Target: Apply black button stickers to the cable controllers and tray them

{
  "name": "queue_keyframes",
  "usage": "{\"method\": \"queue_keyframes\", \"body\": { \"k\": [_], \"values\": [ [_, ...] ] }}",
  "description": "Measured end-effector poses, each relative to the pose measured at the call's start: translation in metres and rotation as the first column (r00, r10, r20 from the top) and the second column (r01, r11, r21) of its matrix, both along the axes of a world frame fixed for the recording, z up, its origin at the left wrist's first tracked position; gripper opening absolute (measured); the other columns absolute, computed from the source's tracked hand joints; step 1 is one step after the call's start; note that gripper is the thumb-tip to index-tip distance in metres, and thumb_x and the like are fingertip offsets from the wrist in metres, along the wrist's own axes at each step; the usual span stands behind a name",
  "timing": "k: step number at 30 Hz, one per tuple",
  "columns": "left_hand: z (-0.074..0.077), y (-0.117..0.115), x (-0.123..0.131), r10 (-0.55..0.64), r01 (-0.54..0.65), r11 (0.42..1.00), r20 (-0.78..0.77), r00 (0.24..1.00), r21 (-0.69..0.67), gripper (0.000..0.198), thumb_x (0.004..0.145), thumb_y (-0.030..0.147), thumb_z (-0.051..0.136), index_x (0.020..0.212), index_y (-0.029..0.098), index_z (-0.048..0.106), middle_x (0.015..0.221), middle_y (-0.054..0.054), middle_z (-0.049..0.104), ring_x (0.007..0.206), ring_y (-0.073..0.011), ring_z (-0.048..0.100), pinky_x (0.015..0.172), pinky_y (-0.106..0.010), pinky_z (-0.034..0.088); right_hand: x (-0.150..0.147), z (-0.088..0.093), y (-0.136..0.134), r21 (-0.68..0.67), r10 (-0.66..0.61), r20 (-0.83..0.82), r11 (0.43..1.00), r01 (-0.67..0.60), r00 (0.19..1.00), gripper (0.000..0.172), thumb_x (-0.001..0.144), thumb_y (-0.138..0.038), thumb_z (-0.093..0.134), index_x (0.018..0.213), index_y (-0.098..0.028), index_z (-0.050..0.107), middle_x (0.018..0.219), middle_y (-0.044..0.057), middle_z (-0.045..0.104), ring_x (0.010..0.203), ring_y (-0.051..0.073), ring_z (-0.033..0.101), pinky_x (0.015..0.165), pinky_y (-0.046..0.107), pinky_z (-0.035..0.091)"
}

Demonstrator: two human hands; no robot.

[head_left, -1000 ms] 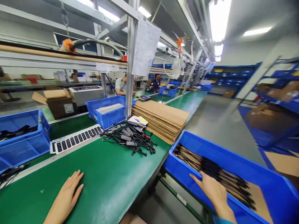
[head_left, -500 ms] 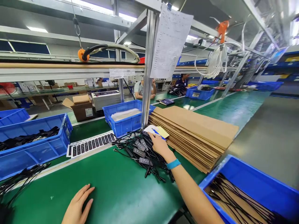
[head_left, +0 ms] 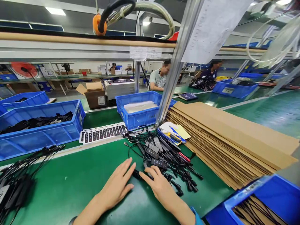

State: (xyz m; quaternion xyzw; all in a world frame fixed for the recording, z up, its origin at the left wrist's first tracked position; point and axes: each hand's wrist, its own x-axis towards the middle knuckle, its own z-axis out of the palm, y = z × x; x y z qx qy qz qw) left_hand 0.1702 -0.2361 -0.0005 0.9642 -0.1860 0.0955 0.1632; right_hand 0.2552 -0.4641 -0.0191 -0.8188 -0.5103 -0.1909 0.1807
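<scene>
- Left hand [head_left: 114, 184] has slid inward, fingers [head_left: 125, 170] spread beside a small black plug [head_left: 138, 174] on the green counter [head_left: 70, 190].
- Right hand [head_left: 161, 187], back from the tangled black cable pile [head_left: 161, 159], curls over the plug's cord; clamped or not, cannot tell.

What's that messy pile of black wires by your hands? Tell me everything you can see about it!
The pile of black cables lies tangled on the green workbench. Its thin wires look like rubbery plastic and end in small plugs. Flat black boxes with small light markings sit along them. The right hand rests on one box at the pile's near edge.
</scene>
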Motion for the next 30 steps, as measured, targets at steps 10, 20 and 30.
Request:
{"method": "queue_keyframes", "body": {
  "k": [10,20,30],
  "values": [
    [-0.012,-0.009,0.022,-0.288,0.291,0.957,-0.136,0.948,0.003,0.07,0.091,0.025,0.055,0.151,0.024,0.02,0.156,-0.012,0.03,0.145,-0.0322,0.022,0.116,-0.06,0.021,-0.014,0.024,-0.019,-0.083,0.228,-0.478,0.95,-0.301,0.849,0.056,0.084,-0.001,0.044,0.135,-0.023,0.049,0.132,0.01,0.054,0.119,0.018,0.055,0.096,0.029,0.05],
    [0.001,-0.011,0.004,-0.165,0.142,0.982,-0.208,0.964,-0.121,0.045,0.09,0.017,0.048,0.134,0.024,0.043,0.117,-0.011,0.054,0.1,-0.0251,0.051,0.087,-0.042,0.045,0.073,0.053,0.017,-0.222,-0.396,0.037,0.892,0.394,0.918,0.026,0.079,-0.027,0.068,0.098,-0.012,0.06,0.101,0.019,0.06,0.093,0.034,0.054,0.075,0.044,0.046],
    [-0.003,-0.007,-0.012,-0.153,0.105,0.959,-0.165,0.974,-0.264,0.03,0.083,0.016,0.06,0.11,0.023,0.052,0.122,-0.009,0.049,0.11,-0.025,0.046,0.094,-0.041,0.04,0.023,0.064,0.015,-0.239,-0.206,-0.526,0.967,0.089,0.825,0.016,0.084,-0.009,0.051,0.095,-0.022,0.05,0.085,0.002,0.066,0.074,0.019,0.063,0.062,0.026,0.041]
  ]
}}
